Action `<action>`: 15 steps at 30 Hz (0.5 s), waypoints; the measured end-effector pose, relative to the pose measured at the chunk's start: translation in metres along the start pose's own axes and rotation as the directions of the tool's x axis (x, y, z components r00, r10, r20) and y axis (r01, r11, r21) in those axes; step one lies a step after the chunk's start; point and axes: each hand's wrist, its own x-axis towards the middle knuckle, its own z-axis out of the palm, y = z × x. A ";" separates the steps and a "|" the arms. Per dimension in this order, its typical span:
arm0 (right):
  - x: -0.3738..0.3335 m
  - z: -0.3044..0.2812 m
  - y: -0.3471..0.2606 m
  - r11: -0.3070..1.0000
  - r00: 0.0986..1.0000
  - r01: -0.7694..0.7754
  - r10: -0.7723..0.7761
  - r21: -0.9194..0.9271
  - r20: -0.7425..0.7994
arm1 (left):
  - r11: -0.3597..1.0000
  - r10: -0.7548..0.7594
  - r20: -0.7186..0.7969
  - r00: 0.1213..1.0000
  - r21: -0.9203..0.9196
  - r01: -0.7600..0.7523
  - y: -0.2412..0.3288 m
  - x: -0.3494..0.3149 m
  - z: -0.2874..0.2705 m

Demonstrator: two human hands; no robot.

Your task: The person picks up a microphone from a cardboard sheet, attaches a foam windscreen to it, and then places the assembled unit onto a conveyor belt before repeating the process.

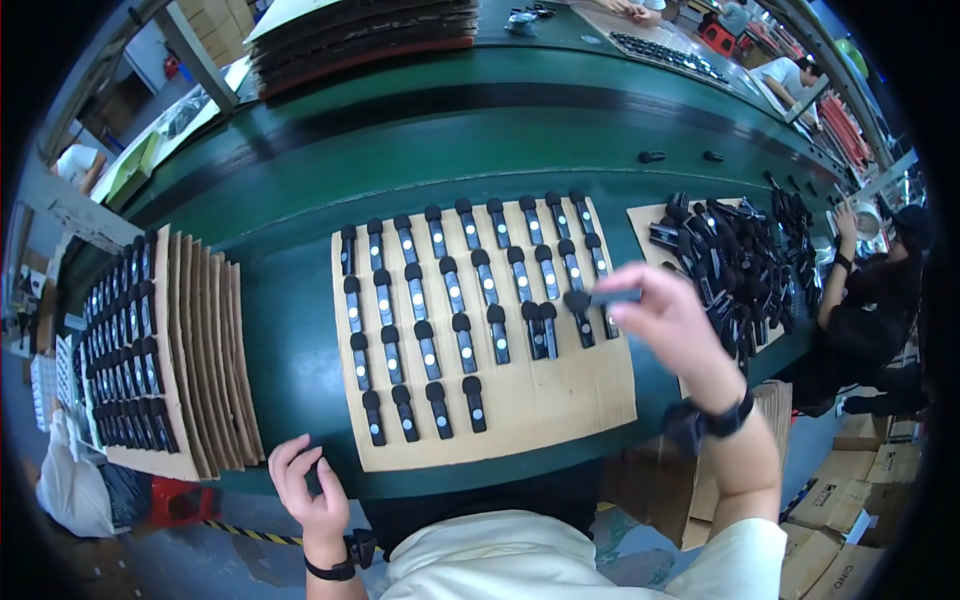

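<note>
A cardboard sheet (540, 405) lies in front of me on the green bench, bearing rows of small black microphones (427, 352) with foam heads and a pale round dot on each. The nearest row fills only the sheet's left part. Over the sheet's right edge, my right hand (665, 315) pinches a dark, slim microphone (615, 297) between thumb and fingers; the hand partly hides it. Below it, one microphone (580, 318) leans at a slant among the row. My left hand (308, 490) hovers by the bench's front edge, left of the sheet, fingers apart and holding nothing.
A jumbled heap of black microphones (725, 255) covers another cardboard at right. Stacked cardboard sheets (215, 360) with microphones stand at left. More stacked sheets (365, 50) sit at the back. A co-worker (870, 290) reaches in at far right. Cartons (840, 500) lie on the floor.
</note>
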 end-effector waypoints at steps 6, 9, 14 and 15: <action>-0.071 0.073 0.017 0.963 0.961 0.270 -0.268 -0.021 0.072 | 0.851 0.202 0.112 0.973 -0.512 -0.118 0.075 0.053 0.018; -0.076 0.095 0.024 0.949 0.946 0.316 -0.316 0.013 0.073 | 0.712 0.230 0.318 0.920 -0.699 0.063 0.098 0.059 0.034; -0.086 0.117 0.031 0.930 0.929 0.369 -0.368 -0.006 0.035 | 0.666 0.190 0.419 0.888 -0.719 0.196 0.100 0.044 0.035; -0.088 0.119 0.031 0.926 0.925 0.378 -0.378 -0.007 0.033 | 0.676 0.215 0.403 0.890 -0.718 0.162 0.097 0.039 0.034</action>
